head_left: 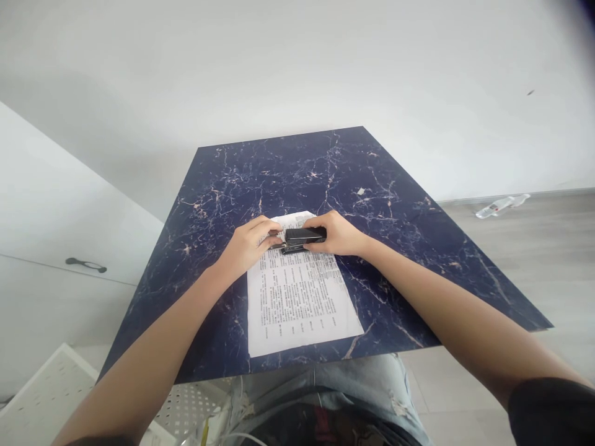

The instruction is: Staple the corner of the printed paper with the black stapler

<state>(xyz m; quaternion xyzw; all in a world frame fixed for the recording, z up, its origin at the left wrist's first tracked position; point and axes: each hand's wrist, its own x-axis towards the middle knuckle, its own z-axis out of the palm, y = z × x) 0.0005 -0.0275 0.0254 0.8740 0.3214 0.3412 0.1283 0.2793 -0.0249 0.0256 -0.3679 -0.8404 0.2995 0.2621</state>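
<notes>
A black stapler (304, 235) lies crosswise over the upper part of the printed paper (297, 303). My right hand (338, 232) is closed around its right end, thumb on the near side and fingers on the far side. At the other end, my left hand (253, 243) has its fingers bent and pinched on the stapler's left tip, where a small metallic part shows. What exactly lies between those fingertips is partly hidden. The paper is flat on the table, its near edge close to the table's front edge.
The dark blue marble-patterned table (279, 179) stands against a white wall. A small white scrap (361, 191) lies on its right half. On the floor at right is a clear plastic item (502, 205). A white perforated surface (186, 409) is below left, near a cabinet handle (86, 265).
</notes>
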